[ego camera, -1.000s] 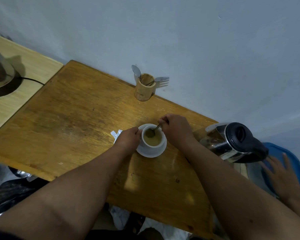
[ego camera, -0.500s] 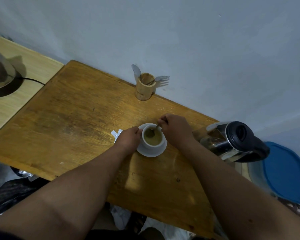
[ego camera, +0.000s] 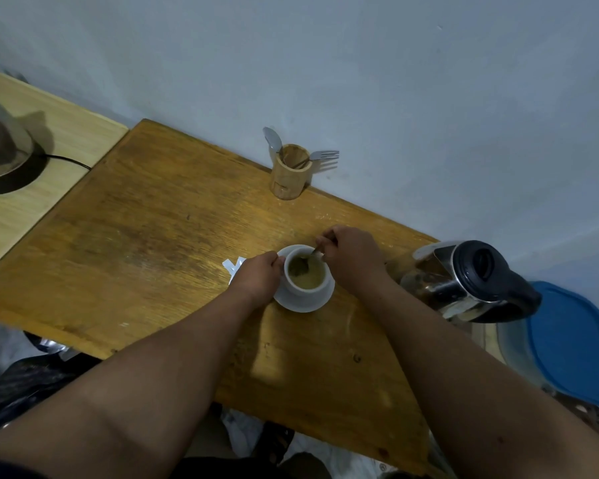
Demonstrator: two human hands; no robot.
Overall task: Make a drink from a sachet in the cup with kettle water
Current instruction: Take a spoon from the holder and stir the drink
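Observation:
A white cup (ego camera: 306, 290) holding light brown drink stands on a white saucer (ego camera: 308, 304) on the wooden table (ego camera: 153, 236). My left hand (ego camera: 258, 278) grips the cup's left side. My right hand (ego camera: 351, 257) pinches the handle of a metal spoon (ego camera: 303, 264) whose bowl is dipped in the drink. A white torn sachet (ego camera: 234, 266) lies partly hidden behind my left hand. The steel kettle (ego camera: 464, 281) with a black lid stands to the right of the cup.
A wooden holder (ego camera: 289, 172) with a spoon and a fork stands against the wall. A kettle base with a cord (ego camera: 4, 160) sits on the pale side table at left. A blue-lidded container (ego camera: 571, 340) is at the right, past the table's edge.
The spoon has shifted inside the cup as my right hand stirs. Another person's hand on the blue lid one second ago is gone.

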